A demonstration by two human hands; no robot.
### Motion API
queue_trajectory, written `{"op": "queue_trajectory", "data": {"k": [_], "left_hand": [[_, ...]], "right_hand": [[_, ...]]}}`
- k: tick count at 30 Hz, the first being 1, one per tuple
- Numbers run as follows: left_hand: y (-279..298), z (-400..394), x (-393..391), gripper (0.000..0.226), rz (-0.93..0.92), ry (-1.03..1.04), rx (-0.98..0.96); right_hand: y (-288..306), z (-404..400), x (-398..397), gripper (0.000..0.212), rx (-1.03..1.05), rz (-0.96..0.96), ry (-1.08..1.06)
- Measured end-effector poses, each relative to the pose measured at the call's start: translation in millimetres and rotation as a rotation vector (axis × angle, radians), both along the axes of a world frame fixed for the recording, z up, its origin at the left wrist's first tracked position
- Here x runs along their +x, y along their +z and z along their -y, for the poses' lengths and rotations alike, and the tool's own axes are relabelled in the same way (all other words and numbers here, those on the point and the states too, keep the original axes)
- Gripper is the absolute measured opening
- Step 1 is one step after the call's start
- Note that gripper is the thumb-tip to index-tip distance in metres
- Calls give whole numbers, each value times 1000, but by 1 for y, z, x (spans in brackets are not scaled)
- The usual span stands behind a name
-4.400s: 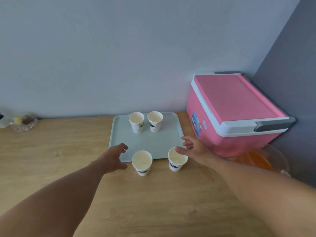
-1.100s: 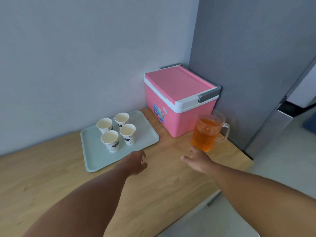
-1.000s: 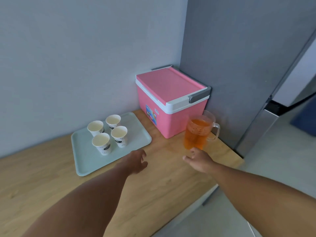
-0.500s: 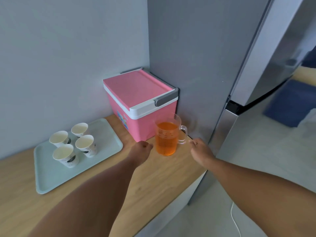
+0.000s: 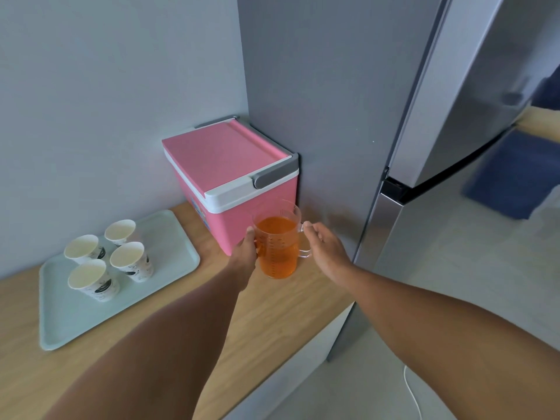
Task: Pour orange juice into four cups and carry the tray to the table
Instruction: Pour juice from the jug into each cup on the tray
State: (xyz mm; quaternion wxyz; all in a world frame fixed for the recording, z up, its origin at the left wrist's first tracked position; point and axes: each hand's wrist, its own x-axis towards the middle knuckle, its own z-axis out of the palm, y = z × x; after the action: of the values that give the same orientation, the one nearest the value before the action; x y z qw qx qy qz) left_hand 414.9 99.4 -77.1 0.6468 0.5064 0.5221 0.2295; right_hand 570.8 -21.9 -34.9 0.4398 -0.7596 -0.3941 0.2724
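A clear glass jug of orange juice (image 5: 277, 248) stands on the wooden counter (image 5: 272, 316), in front of the pink cooler. My left hand (image 5: 246, 253) is against the jug's left side, thumb and fingers curved round the glass. My right hand (image 5: 325, 245) is just right of it, with straight fingertips touching the top of the handle. Several empty white paper cups (image 5: 91, 278) stand close together on the pale green tray (image 5: 169, 256), at the left of the counter.
The pink cooler box (image 5: 227, 165) with a grey latch sits in the corner against the wall. A tall grey fridge (image 5: 424, 116) stands right of the counter's end. Beyond the counter edge there is floor, with a white cable (image 5: 413, 392) lying on it.
My view has swung right, away from the tray. Both hands have closed in on the jug: the left now holds its side, the right has reached the handle.
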Motion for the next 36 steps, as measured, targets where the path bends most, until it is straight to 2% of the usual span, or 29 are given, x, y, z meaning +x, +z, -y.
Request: {"op": "queue_trajectory", "data": {"k": [4,8,11,21,26,36], "left_hand": [[-1,-4,4,73,22,3,-44],[0,-5,5,73,26,13,-68],[1,-4,5,72,25,45,-73],[10,3,2,63,99,123,-124],[18,8,-14,56,103,152,-113],[36,16,-68,48,33,237,-77]], "right_hand": [[-3,-1,-1,38,8,-42,42],[-5,-9,-1,30,-14,-261,21],[-7,-12,0,31,-4,-340,40],[-5,-10,-4,34,-42,-324,134],[-11,-8,-21,34,4,-349,122],[-10,-12,-68,36,82,-366,144]]}}
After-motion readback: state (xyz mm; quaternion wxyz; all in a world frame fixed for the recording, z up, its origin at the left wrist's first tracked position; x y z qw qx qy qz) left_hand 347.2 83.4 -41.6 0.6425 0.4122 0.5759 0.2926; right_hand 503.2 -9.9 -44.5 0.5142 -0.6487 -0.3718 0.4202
